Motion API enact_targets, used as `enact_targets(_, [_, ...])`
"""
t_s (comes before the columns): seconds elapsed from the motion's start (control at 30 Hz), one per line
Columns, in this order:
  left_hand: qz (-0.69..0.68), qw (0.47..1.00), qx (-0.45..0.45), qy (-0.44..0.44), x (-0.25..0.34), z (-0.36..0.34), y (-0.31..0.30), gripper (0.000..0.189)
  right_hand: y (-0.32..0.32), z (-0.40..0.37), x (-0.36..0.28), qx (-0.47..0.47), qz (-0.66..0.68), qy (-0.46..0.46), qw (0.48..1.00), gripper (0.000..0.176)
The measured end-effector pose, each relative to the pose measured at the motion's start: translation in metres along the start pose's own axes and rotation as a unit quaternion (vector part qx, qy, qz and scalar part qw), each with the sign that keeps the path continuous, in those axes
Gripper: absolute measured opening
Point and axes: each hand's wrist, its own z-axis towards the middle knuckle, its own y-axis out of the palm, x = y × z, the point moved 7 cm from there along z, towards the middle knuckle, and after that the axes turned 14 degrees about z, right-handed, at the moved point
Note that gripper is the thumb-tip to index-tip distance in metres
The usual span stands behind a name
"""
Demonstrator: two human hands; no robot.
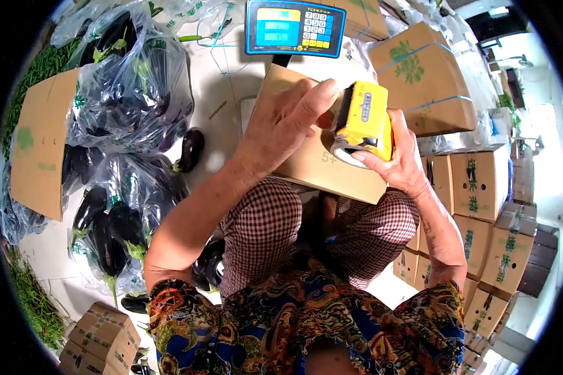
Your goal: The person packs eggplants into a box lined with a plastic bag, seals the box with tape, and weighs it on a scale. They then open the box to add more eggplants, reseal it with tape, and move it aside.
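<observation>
A: Beginning at the left, how is the left hand (pixel 278 128) placed?

B: Raised over a carton (pixel 341 175), with its thumb stretched out to the right. The fingers are partly hidden, so I can't tell whether they are closed on anything.

A: What comes next to it?

B: A yellow device (pixel 368 119), just beside that thumb, above the right part of the carton. Its long axis runs away from the person, the far end leaning slightly right. Its dark side faces left, towards the thumb. A grey oval label faces up, and a white round part shows at the near left corner.

A: And what supports it?

B: The right hand (pixel 403 159), clamped around its right side, thumb across the near end. The device is between the two hands.

A: The surface below?

B: The carton slants from upper left to lower right, by the checkered trousers (pixel 263 219). A scale display (pixel 294 29) stands past its far edge, above pale floor (pixel 206 94).

A: The room, again from the left?

B: Green stalks (pixel 40 306), a cardboard sheet (pixel 40 147), then clear bags of eggplants (pixel 144 75), with a loose eggplant (pixel 192 149) beside them. On the right, a blue-strapped box (pixel 422 81), then stacked boxes (pixel 475 181) with green print, and a brightly lit stretch of room (pixel 547 94).
</observation>
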Motion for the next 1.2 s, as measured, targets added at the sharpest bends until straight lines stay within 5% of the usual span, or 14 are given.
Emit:
enact_targets(0.1, [0.028,0.999,0.001,0.023,0.011,-0.001,0.005,0.034,0.005,0.003,-0.008,-0.008,-0.021,0.005,1.0,0.07])
enact_targets(0.3, [-0.065,0.994,-0.007,-0.093,-0.024,-0.006,0.001,0.028,0.007,0.004,-0.007,0.002,-0.013,0.012,1.0,0.066])
enact_targets(0.4, [-0.185,0.965,-0.015,-0.184,-0.061,-0.004,0.002,0.029,0.01,0.01,-0.014,0.002,-0.044,0.016,0.999,0.065])
enact_targets(0.5, [-0.401,0.899,-0.071,-0.163,-0.072,0.0,0.0,0.03,0.011,0.011,-0.011,-0.004,-0.05,0.03,0.998,0.066])
enact_targets(0.6, [-0.31,0.924,-0.078,-0.211,-0.067,-0.001,0.0,0.029,0.011,0.012,-0.011,-0.003,-0.066,0.035,0.997,0.066])
enact_targets(0.87, [-0.025,0.998,-0.027,-0.045,-0.057,0.003,-0.01,0.024,0.015,0.016,-0.017,-0.01,-0.08,0.043,0.996,0.066])
enact_targets(1.1, [0.212,0.972,0.088,0.055,-0.039,0.004,-0.017,0.02,0.019,0.023,-0.022,-0.015,-0.107,0.035,0.994,0.07])
enact_targets(1.2, [0.117,0.985,0.099,0.081,-0.063,0.011,-0.02,0.019,0.02,0.025,-0.022,-0.034,-0.128,0.043,0.99,0.075])
